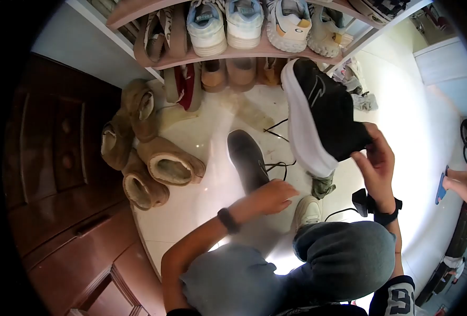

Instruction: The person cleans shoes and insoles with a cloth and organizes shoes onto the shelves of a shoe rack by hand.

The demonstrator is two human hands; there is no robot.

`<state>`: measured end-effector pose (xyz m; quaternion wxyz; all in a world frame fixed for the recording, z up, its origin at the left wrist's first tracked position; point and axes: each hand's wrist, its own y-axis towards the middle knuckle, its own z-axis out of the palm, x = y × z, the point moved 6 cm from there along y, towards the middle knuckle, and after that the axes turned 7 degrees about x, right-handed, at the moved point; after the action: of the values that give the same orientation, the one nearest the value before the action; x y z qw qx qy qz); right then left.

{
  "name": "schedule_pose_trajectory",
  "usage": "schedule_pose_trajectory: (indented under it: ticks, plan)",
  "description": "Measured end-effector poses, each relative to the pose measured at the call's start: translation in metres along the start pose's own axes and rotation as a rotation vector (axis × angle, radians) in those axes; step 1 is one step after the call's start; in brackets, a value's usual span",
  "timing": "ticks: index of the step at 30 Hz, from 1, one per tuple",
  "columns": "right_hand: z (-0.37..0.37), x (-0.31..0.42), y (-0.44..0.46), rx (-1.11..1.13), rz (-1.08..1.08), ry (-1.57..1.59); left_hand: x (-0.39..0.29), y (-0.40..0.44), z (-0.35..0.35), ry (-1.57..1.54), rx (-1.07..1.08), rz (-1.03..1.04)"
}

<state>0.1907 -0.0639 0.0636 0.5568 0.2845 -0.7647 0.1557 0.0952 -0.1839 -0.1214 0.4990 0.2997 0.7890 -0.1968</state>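
Note:
My right hand (379,163) grips a black sneaker (323,105) by its heel collar, raised above the floor with its thick white sole facing left. Lower and to the left is another dark shoe (245,155) with a pale sole edge, seen from above. My left hand (276,197) is beside that shoe's near end and partly covers it. Its fingers are curled together, and nothing shows in them. Thin black laces (278,164) trail between the two shoes. A whitish shoe (308,211) shows by my right knee.
Tan lined boots (173,162) stand at the left by a brown wooden cabinet (59,142). Ahead is a shoe rack (254,54) holding several pairs, with more shoes below. A dark green crumpled cloth (323,185) lies near my knee. Another person's slippered foot (442,187) is far right.

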Motion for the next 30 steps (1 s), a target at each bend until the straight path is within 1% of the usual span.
schedule_pose_trajectory:
  ticks: [2,3,5,7,8,9,10,11,13,14,15,16,17,18,20,21,23,24,25,26,27,29,30]
  plan:
    - [0.006,-0.009,0.000,0.064,-0.035,-0.087,0.002,-0.023,-0.001,0.108,-0.064,0.026]
    - [0.008,-0.011,0.003,0.069,-0.034,-0.078,-0.004,-0.035,-0.007,0.107,-0.065,0.016]
    - [0.030,-0.003,0.009,0.268,-0.243,-0.193,-0.002,-0.068,-0.035,-0.068,-0.206,-0.390]
    - [0.059,0.006,0.013,0.421,-0.329,-0.183,0.007,-0.114,-0.046,-0.234,-0.564,-0.516]
    - [0.078,0.003,0.012,0.541,-0.379,-0.138,0.021,-0.138,-0.037,-0.391,-0.692,-0.540]
    - [0.099,0.004,0.011,0.603,-0.443,-0.122,0.032,-0.160,-0.028,-0.550,-0.819,-0.556]
    - [0.120,0.001,0.009,0.669,-0.489,-0.116,0.026,-0.172,-0.028,-0.567,-0.845,-0.556]
    - [0.142,-0.002,0.006,0.683,-0.560,-0.140,0.032,-0.185,-0.018,-0.635,-0.857,-0.538]
    - [0.176,-0.022,-0.012,0.676,-0.572,-0.140,0.037,-0.204,-0.009,-0.396,-0.803,-0.672]
    - [0.196,-0.037,-0.027,0.773,-0.540,-0.191,0.037,-0.209,-0.013,-0.486,-0.977,-0.587]
    - [0.211,-0.052,-0.041,0.869,-0.506,-0.248,0.054,-0.223,-0.006,-0.509,-1.059,-0.603]
    - [0.218,-0.061,-0.052,0.865,-0.506,-0.249,0.053,-0.226,-0.014,-0.380,-1.057,-0.690]
    - [0.223,-0.069,-0.065,0.840,-0.582,-0.421,0.049,-0.226,-0.024,-0.251,-1.051,-0.775]
    - [0.226,-0.074,-0.071,0.811,-0.656,-0.592,0.045,-0.221,-0.031,-0.249,-1.047,-0.773]
    - [0.221,-0.082,-0.071,0.817,-0.663,-0.650,0.031,-0.211,-0.049,0.184,-0.996,-0.941]
    - [0.218,-0.087,-0.072,0.827,-0.670,-0.707,0.030,-0.204,-0.056,0.186,-0.990,-0.939]
    - [0.215,-0.099,-0.073,0.802,-0.658,-0.739,0.019,-0.188,-0.071,0.529,-0.928,-0.891]
    - [0.216,-0.108,-0.072,0.869,-0.625,-0.795,0.019,-0.186,-0.072,0.526,-0.921,-0.884]
    - [0.216,-0.118,-0.070,0.937,-0.593,-0.853,0.021,-0.184,-0.072,0.563,-0.860,-0.919]
    - [0.214,-0.124,-0.068,0.955,-0.575,-0.847,0.023,-0.183,-0.072,0.599,-0.798,-0.955]
    - [0.212,-0.125,-0.066,0.953,-0.569,-0.849,0.022,-0.184,-0.073,0.598,-0.796,-0.951]
    - [0.205,-0.123,-0.060,0.842,-0.543,-0.720,0.023,-0.192,-0.070,0.559,-0.764,-1.047]
    - [0.206,-0.122,-0.058,0.840,-0.538,-0.720,0.020,-0.195,-0.068,0.558,-0.760,-1.044]
